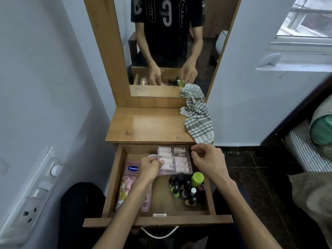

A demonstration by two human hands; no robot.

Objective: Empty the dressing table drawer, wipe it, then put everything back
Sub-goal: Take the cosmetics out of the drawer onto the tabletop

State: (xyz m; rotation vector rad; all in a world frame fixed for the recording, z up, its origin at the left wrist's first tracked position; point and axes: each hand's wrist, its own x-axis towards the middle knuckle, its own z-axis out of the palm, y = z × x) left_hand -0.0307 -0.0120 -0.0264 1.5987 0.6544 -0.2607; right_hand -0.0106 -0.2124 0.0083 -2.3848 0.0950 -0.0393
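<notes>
The wooden drawer (115, 187) of the dressing table stands pulled out. At its back lies a clear plastic case (175, 159) of several pale pink tubes. My left hand (150, 168) grips the case's left edge. My right hand (206, 161) hovers at the case's right edge with fingers curled; whether it touches the case I cannot tell. A pink Vaseline tube (128, 184) lies along the drawer's left side, partly under my left forearm. Several small dark bottles (186, 187) and a green-capped jar (197, 178) stand at the right. A green-and-white checked cloth (199, 123) lies on the tabletop's right edge.
The mirror (170, 51) above the tabletop (145, 124) reflects me. A wall (45, 87) with a switch panel (37, 193) is close on the left. A bed (305, 150) and a window are on the right. The drawer's metal handle (159, 233) hangs at the front.
</notes>
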